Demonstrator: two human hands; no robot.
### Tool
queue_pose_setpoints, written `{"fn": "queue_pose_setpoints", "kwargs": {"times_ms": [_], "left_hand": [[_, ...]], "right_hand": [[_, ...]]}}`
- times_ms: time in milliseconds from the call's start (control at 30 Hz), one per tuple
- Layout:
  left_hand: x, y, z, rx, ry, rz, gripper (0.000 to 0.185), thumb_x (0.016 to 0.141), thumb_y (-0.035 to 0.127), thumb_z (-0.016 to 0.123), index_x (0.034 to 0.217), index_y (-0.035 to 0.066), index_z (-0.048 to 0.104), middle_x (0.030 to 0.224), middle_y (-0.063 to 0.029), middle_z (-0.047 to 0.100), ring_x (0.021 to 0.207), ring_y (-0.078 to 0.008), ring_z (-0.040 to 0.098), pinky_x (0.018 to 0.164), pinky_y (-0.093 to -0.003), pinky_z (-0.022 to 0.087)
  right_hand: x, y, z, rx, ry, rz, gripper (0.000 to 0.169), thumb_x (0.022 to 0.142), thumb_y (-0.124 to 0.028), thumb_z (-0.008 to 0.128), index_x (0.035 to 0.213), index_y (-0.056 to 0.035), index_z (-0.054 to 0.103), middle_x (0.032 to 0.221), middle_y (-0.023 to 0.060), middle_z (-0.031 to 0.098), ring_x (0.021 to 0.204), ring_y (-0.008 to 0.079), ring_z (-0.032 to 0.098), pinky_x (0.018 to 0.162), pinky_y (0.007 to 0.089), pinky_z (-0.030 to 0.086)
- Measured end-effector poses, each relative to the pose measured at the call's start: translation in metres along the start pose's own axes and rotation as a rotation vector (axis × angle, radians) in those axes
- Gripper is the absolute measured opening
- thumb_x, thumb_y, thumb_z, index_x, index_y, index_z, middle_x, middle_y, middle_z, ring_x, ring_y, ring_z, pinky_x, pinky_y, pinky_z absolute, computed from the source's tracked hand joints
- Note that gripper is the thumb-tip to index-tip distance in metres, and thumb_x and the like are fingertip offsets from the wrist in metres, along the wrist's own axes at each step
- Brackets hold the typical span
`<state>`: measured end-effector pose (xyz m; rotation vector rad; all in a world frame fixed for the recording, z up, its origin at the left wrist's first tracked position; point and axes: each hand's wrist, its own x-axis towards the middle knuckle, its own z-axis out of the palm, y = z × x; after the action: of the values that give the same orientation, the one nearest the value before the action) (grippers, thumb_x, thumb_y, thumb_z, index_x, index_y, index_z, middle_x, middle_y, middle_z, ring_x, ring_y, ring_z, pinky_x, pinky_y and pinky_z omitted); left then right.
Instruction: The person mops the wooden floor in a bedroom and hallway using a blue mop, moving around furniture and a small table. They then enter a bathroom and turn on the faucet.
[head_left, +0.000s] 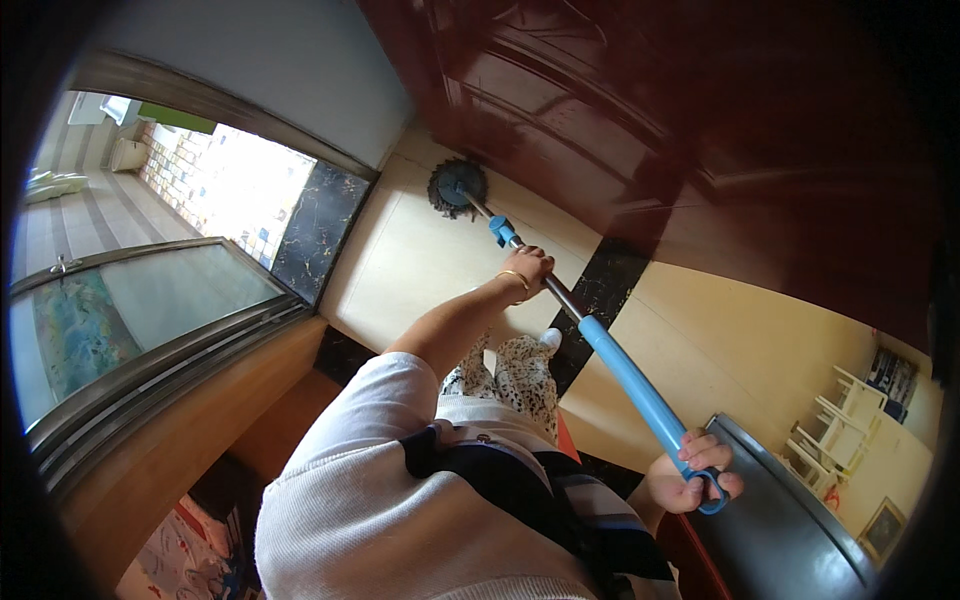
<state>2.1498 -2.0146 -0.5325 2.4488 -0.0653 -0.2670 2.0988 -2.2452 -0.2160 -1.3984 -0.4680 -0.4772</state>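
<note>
A round mop with a blue and steel pole (630, 367) runs diagonally across the view. My left hand (529, 271), with a bangle at the wrist, is wrapped around the steel part of the pole, below a blue clamp. At the pole's upper end my right hand (691, 471) grips the blue handle beside its end loop. The grey, fringed mop head (457, 187) rests on the pale tiled floor (397, 255), close to the foot of a glossy dark red panelled surface.
An open glass door (187, 292) and a dark stone threshold (322, 225) lie to the left. The dark red panelled surface (570, 112) rises ahead. At right stand a dark glossy tabletop (787, 517) and a white rack (840, 427). A black stone strip (611, 281) crosses the floor.
</note>
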Motion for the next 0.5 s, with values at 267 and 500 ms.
{"fn": "queue_pose_setpoints", "kwargs": {"times_ms": [267, 500], "left_hand": [[0.001, -0.049, 0.003, -0.022, -0.016, -0.007, 0.028, 0.067, 0.024, 0.072, 0.087, 0.012, 0.056, 0.097, -0.0067, 0.058, 0.108, -0.0283, 0.050, 0.099, -0.0371, 0.037], [-0.035, -0.051, -0.037, -0.068, 0.261, -0.235, 0.019, 0.068, 0.016, 0.067, 0.081, 0.012, 0.054, 0.088, -0.0061, 0.057, 0.095, -0.0282, 0.053, 0.083, -0.0379, 0.044]], "right_hand": [[-0.030, 0.048, 0.031, -0.152, 0.492, 0.256, 0.020, 0.083, -0.010, 0.046, 0.093, -0.0122, 0.029, 0.074, 0.0102, 0.045, 0.065, 0.0207, 0.047, 0.063, 0.0372, 0.045], [-0.004, 0.047, 0.086, -0.174, 0.200, 0.171, 0.020, 0.085, -0.011, 0.046, 0.092, -0.0109, 0.027, 0.073, 0.0115, 0.046, 0.061, 0.0218, 0.049, 0.060, 0.0354, 0.048]]}}
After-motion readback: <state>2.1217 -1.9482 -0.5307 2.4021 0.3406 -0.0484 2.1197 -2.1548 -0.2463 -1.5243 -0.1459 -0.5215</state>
